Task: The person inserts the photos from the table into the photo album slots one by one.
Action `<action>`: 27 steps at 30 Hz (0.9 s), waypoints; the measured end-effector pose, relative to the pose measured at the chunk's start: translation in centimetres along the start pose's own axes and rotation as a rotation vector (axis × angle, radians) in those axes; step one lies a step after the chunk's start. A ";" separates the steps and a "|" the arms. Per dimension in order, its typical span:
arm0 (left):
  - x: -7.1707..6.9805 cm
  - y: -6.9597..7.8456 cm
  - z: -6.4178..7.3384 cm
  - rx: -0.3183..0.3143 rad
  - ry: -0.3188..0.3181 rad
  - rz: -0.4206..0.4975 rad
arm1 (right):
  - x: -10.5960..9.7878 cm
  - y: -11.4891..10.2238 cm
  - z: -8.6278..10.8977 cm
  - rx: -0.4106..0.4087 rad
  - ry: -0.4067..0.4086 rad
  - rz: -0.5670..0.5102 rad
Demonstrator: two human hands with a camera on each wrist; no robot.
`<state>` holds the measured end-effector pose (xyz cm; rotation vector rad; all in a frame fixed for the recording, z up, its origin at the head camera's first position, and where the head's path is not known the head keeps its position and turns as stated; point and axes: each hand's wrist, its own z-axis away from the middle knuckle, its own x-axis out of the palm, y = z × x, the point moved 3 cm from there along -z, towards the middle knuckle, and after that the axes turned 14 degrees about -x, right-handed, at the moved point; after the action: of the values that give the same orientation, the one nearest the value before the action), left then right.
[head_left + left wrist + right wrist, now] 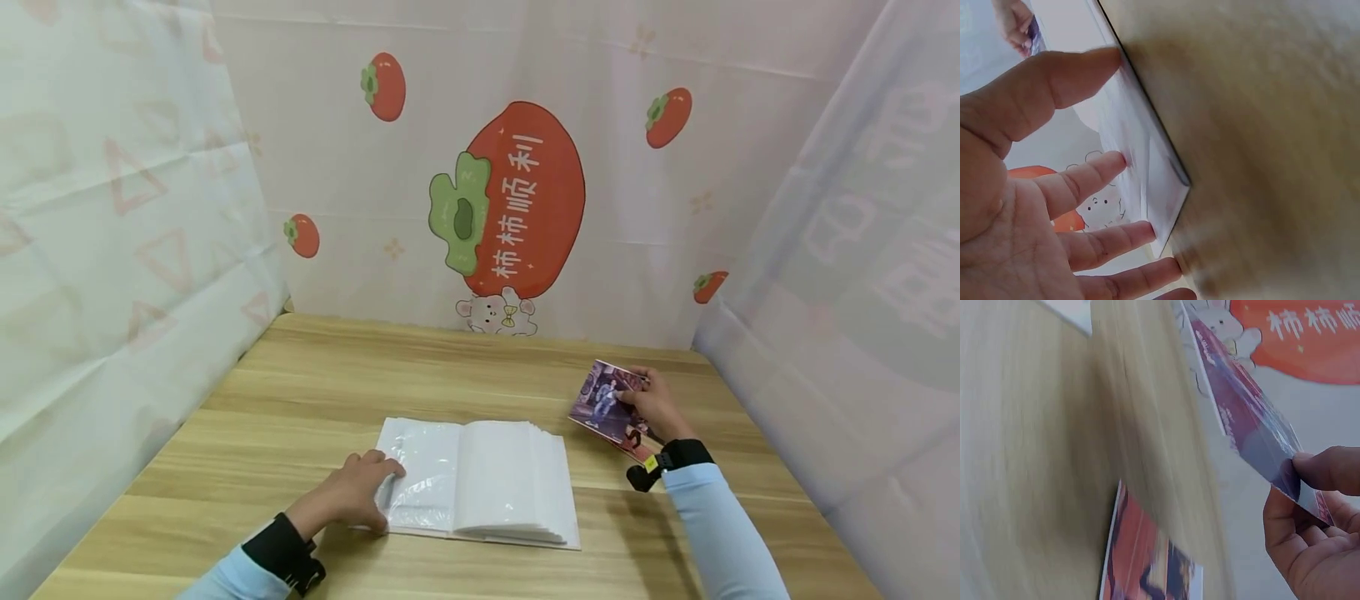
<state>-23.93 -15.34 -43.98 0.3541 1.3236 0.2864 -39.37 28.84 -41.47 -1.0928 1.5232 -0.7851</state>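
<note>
An album (495, 475) with white pages and clear plastic sleeves lies spread on the wooden table. My left hand (352, 492) rests at its left edge, fingers fairly straight and spread. In the left wrist view, the thumb touches the album's (1166, 181) near edge and fingertips lie on the page. To the right of the album, my right hand (656, 404) pinches a glossy photo (603, 400) between thumb and fingers. The photo is tilted up above the table and shows a figure on a dark purple background. Below that hand is a second, reddish picture (1141, 550).
The wooden table (337, 367) runs back to a white cloth wall (337, 150) printed with red persimmons. More cloth hangs along the left (120, 250) and right (862, 250) sides. Each wrist wears a black strap with a small camera.
</note>
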 end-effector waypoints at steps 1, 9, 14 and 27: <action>0.0 0.0 0.0 -0.002 -0.003 0.002 | 0.5 -0.2 -0.2 0.007 0.001 -0.032; 0.2 0.1 -0.5 -0.029 -0.022 0.010 | 5.1 -2.5 -1.2 0.001 -0.015 -0.185; 0.4 0.3 -0.7 -0.036 -0.031 0.002 | 7.8 -3.4 -1.6 -0.026 -0.050 -0.225; 0.5 0.9 -0.8 -0.013 -0.035 -0.017 | 13.1 -5.2 -2.6 0.043 -0.020 -0.258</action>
<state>-24.61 -14.27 -44.24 0.3352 1.2888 0.2735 -40.98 14.66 -41.06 -1.2772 1.3575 -0.9753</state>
